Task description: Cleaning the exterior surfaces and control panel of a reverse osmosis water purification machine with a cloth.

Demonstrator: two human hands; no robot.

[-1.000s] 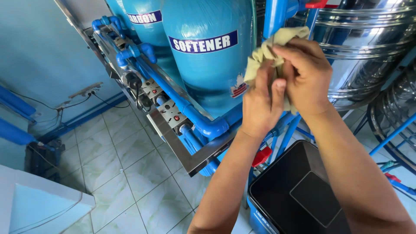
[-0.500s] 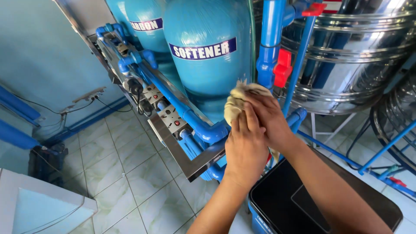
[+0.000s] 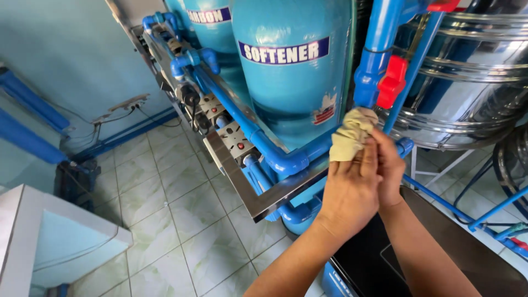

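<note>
Beside blue filter tanks (image 3: 291, 82), hands (image 3: 363, 181) clasp a crumpled, seemingly beige cloth (image 3: 352, 135).

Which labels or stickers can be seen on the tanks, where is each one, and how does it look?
Band label: across the front tank, dark blue strip, white letters.
Band label: on the rear tank, same style, partly cut off.
Small sticker: low on the front tank, white, red and blue, above the cloth.

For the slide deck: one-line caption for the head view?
Both hands, left hand and right hand, clasp a crumpled beige cloth beside a blue plastic pipe.
</note>
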